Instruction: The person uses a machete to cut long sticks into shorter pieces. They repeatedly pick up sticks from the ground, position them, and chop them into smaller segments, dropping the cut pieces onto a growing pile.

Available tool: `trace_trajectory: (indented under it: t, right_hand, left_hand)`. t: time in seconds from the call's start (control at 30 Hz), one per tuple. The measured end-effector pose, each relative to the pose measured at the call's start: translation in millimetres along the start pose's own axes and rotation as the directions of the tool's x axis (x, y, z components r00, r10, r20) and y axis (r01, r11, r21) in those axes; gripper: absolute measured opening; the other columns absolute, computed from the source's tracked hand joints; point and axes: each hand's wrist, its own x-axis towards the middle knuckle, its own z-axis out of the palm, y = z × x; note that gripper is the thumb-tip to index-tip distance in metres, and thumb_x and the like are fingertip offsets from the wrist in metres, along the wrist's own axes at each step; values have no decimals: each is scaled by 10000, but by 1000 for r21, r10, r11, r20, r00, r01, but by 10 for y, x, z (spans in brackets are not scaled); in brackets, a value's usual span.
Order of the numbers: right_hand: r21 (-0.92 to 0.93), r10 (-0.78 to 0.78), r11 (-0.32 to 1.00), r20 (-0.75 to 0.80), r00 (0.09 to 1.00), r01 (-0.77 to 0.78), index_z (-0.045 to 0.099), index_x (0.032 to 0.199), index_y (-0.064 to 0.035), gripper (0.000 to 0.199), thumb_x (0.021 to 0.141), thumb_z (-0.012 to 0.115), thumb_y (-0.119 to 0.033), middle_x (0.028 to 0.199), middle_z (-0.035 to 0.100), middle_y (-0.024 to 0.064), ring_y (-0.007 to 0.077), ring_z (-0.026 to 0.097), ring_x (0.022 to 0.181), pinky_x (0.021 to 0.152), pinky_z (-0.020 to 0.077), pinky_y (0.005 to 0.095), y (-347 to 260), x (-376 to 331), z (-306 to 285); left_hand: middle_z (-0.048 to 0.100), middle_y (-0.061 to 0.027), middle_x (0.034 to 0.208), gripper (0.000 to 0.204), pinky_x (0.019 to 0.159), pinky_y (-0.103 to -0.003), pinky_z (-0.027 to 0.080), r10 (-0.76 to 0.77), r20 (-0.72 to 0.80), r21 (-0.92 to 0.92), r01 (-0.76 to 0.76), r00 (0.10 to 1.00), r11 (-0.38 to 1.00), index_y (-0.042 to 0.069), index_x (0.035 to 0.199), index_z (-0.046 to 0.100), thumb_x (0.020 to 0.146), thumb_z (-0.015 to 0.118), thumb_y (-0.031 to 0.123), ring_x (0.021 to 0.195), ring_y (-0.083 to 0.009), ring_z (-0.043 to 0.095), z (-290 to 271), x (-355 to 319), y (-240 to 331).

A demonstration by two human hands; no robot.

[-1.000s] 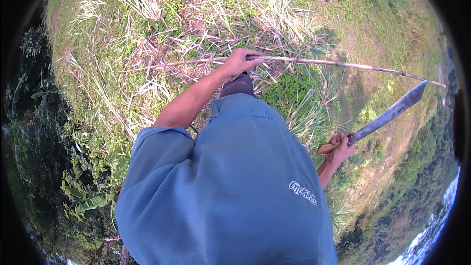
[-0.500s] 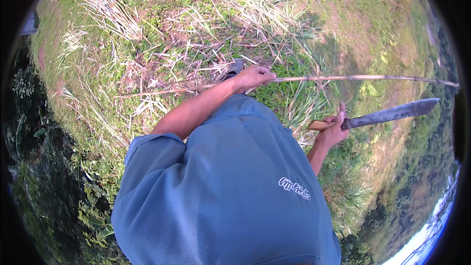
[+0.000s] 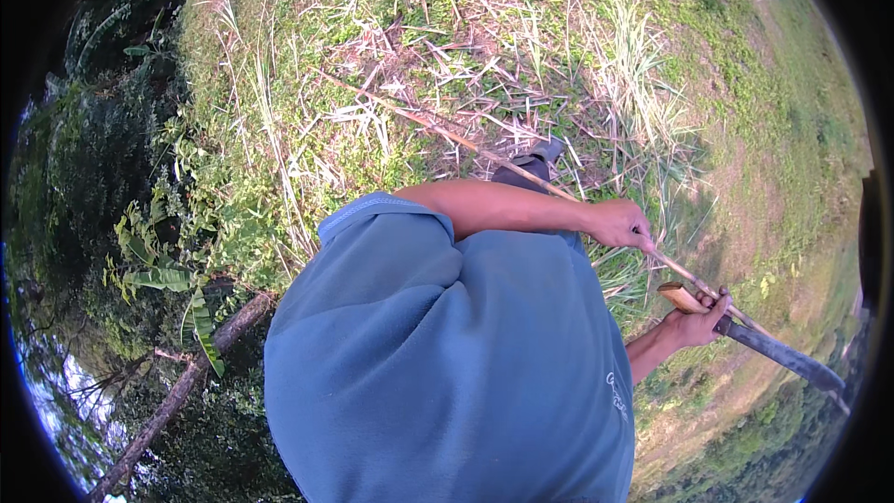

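Cane and blade meet over the grass

Our left hand (image 3: 622, 224) grips the long cane (image 3: 447, 133); our right hand (image 3: 691, 324), just below it, clamps the machete (image 3: 778, 352). Cane looks whole, so the cutting's still ahead.

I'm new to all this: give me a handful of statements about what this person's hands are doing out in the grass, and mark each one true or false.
1. The left hand grips a long thin cane stalk. True.
2. The right hand is empty. False: it holds a machete by its wooden handle.
3. The machete blade is buried in the ground. False: it is held up in the air, pointing away to the right.
4. The person wears a blue shirt. True.
5. The ground is bare concrete. False: it is grass strewn with dry cut stalks.
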Motion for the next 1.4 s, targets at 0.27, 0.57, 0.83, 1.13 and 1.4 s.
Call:
trace_trajectory:
  t: [0.27, 0.57, 0.83, 1.13, 1.4]
  right_hand:
    - [27, -2, 1000, 39, 999, 1, 573, 929, 25, 114, 920, 601, -85, 771, 587, 83, 94, 471, 555, 491, 406, 232, 12, -9, 34]
    - [34, -94, 995, 8, 996, 94, 561, 940, 25, 106, 918, 589, -75, 868, 632, 117, 78, 466, 574, 515, 403, 217, -581, 680, -194]
    - [45, -288, 958, 106, 952, 285, 587, 969, 47, 130, 907, 618, -63, 920, 651, 133, 67, 467, 600, 554, 424, 227, -1965, 2138, -746]
    - [-22, -415, 909, 43, 909, 416, 520, 1176, 80, 294, 949, 568, -101, 1221, 596, 204, 63, 519, 638, 659, 499, 257, -2807, 2705, -761]
    - [-42, -77, 996, 27, 997, 78, 496, 839, -58, 217, 868, 700, -127, 1185, 622, 235, 86, 517, 523, 464, 467, 239, -607, 452, 506]
  left_hand:
    - [605, -81, 575, 424, 556, -390, 465, -219, -219, 61, 238, 951, 969, 65, 764, 701, 922, 555, 430, 517, -240, 584, -6, 13, 24]
    - [602, -169, 661, 588, 603, -440, 442, -346, -32, 448, 323, 938, 834, 65, 829, 699, 884, 472, 605, 627, -337, 575, -958, -895, -683]
    - [640, -228, 776, 494, 767, -497, 477, -591, -302, 613, 627, 748, 481, 56, 863, 678, 812, 606, 542, 776, -394, 628, -1842, -2644, -1780]
    - [645, -198, 664, 512, 643, -460, 505, -716, -316, 694, 666, 622, 273, 32, 729, 700, 875, 579, 507, 656, -390, 640, -1753, -3212, -1735]
    - [569, -144, 564, 296, 509, -407, 432, -271, -293, 428, 379, 917, 820, 34, 820, 662, 883, 624, 321, 491, -289, 534, -1106, -817, 16]
